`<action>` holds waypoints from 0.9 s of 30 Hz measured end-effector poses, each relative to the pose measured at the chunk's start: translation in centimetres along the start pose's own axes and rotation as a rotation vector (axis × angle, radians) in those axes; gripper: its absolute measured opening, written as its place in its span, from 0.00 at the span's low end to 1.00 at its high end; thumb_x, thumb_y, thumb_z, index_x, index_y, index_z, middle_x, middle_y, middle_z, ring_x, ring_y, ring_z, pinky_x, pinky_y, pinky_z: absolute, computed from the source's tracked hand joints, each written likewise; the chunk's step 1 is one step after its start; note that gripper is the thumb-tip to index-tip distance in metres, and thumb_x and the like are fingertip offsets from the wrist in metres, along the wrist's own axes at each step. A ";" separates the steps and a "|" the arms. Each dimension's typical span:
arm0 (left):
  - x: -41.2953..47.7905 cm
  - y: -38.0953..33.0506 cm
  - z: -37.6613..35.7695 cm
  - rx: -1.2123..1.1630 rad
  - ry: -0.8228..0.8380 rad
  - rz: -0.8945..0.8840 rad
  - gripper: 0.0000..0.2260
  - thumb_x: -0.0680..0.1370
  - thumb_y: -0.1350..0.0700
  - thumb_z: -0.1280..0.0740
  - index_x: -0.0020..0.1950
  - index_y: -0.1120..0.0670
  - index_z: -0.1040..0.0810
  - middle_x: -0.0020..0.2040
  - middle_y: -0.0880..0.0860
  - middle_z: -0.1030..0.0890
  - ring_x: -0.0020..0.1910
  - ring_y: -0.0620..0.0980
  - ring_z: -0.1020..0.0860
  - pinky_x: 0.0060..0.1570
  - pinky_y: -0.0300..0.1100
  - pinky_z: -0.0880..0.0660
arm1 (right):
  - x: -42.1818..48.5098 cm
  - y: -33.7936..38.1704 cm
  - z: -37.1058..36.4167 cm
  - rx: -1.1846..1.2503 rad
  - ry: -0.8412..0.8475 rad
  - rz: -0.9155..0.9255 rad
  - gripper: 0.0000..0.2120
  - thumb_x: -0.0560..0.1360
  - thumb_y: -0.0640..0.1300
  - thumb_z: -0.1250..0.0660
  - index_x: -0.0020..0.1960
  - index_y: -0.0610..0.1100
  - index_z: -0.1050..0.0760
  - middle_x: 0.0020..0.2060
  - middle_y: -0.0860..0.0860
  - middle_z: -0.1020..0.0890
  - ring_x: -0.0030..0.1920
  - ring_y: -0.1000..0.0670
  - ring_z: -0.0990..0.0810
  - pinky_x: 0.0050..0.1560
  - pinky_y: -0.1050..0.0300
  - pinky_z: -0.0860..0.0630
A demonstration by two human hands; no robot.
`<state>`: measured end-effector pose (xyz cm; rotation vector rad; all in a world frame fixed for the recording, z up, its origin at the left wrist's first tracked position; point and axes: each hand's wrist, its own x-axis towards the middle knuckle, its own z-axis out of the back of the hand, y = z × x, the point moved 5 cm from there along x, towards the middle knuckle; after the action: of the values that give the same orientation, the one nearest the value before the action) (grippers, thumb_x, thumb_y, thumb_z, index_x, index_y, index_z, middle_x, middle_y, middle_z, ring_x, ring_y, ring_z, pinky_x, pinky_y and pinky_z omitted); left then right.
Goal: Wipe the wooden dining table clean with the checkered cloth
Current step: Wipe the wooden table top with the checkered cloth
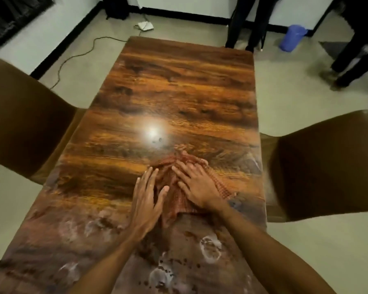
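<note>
A long glossy wooden dining table [174,85] runs away from me. The red checkered cloth [174,198] lies bunched on it, right of centre in the near half. My right hand [197,183] presses flat on top of the cloth with its fingers spread. My left hand [147,198] lies flat at the cloth's left edge, fingers straight, the thumb on the fabric. White ring marks [210,249] and dark crumbs [172,264] cover the table's near end around my forearms.
Two brown chairs flank the table, one at the left [23,124] and one at the right [327,170]. People's legs [249,22] stand past the far end, and more at the far right. A blue bin [292,38] and a cable [81,56] are on the floor.
</note>
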<state>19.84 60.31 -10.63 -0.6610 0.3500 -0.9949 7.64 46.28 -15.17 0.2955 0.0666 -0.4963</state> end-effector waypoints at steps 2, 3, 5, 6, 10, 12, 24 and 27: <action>0.8 -1.6 -1.5 0.015 0.030 -0.032 0.28 0.83 0.43 0.41 0.81 0.52 0.41 0.81 0.48 0.43 0.80 0.43 0.47 0.80 0.43 0.56 | -0.3 -6.2 1.9 0.028 -0.084 -0.287 0.27 0.88 0.55 0.52 0.85 0.53 0.51 0.85 0.52 0.52 0.84 0.46 0.51 0.83 0.44 0.55; 1.1 -2.3 -2.3 0.020 0.042 -0.040 0.29 0.83 0.42 0.42 0.81 0.51 0.42 0.81 0.47 0.44 0.80 0.41 0.49 0.79 0.41 0.58 | -0.7 -8.5 2.5 0.057 -0.098 -0.416 0.27 0.88 0.54 0.53 0.85 0.52 0.52 0.85 0.51 0.54 0.84 0.46 0.54 0.83 0.44 0.57; 2.0 -3.4 -3.7 0.019 0.059 -0.029 0.29 0.82 0.41 0.44 0.81 0.50 0.43 0.82 0.47 0.45 0.80 0.40 0.50 0.78 0.38 0.61 | -1.4 -9.8 2.5 0.073 -0.100 -0.471 0.28 0.88 0.55 0.54 0.85 0.50 0.55 0.85 0.49 0.57 0.84 0.45 0.59 0.83 0.43 0.60; 2.5 -4.0 -4.4 0.017 0.068 -0.019 0.30 0.82 0.40 0.44 0.81 0.50 0.43 0.82 0.47 0.45 0.80 0.41 0.50 0.77 0.38 0.61 | -1.7 -9.4 2.2 0.056 -0.082 -0.394 0.28 0.87 0.55 0.55 0.85 0.50 0.56 0.85 0.49 0.58 0.84 0.45 0.60 0.83 0.43 0.61; 4.1 -5.5 -6.6 0.032 0.094 -0.003 0.30 0.82 0.39 0.44 0.82 0.48 0.44 0.82 0.47 0.46 0.79 0.38 0.53 0.75 0.35 0.63 | -3.6 -12.8 2.2 0.027 -0.018 -0.056 0.28 0.87 0.57 0.55 0.85 0.52 0.53 0.85 0.53 0.54 0.84 0.51 0.57 0.83 0.48 0.61; 4.6 -6.0 -7.2 0.042 0.113 -0.017 0.30 0.82 0.38 0.44 0.82 0.47 0.45 0.82 0.45 0.47 0.79 0.37 0.54 0.74 0.33 0.64 | -3.7 -17.4 3.5 0.053 -0.068 -0.234 0.27 0.88 0.56 0.54 0.85 0.52 0.52 0.85 0.52 0.52 0.84 0.50 0.55 0.84 0.45 0.58; 3.1 -7.8 -7.8 0.029 0.166 -0.060 0.30 0.82 0.37 0.47 0.82 0.47 0.46 0.81 0.43 0.49 0.75 0.27 0.62 0.76 0.36 0.64 | -13.2 -10.1 -1.3 0.089 -0.172 -0.552 0.29 0.87 0.57 0.57 0.85 0.50 0.54 0.85 0.50 0.55 0.84 0.49 0.59 0.83 0.46 0.58; 2.8 -6.6 -6.5 0.012 0.161 -0.069 0.30 0.82 0.37 0.46 0.82 0.45 0.46 0.80 0.40 0.50 0.74 0.25 0.63 0.77 0.40 0.61 | -10.3 -11.8 0.4 0.115 -0.208 -0.744 0.29 0.87 0.56 0.54 0.85 0.49 0.54 0.85 0.47 0.54 0.84 0.45 0.58 0.83 0.42 0.58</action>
<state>13.36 53.16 -11.13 -0.5864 0.4645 -1.1189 -7.00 41.02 -16.54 0.3264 -0.0592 -1.2702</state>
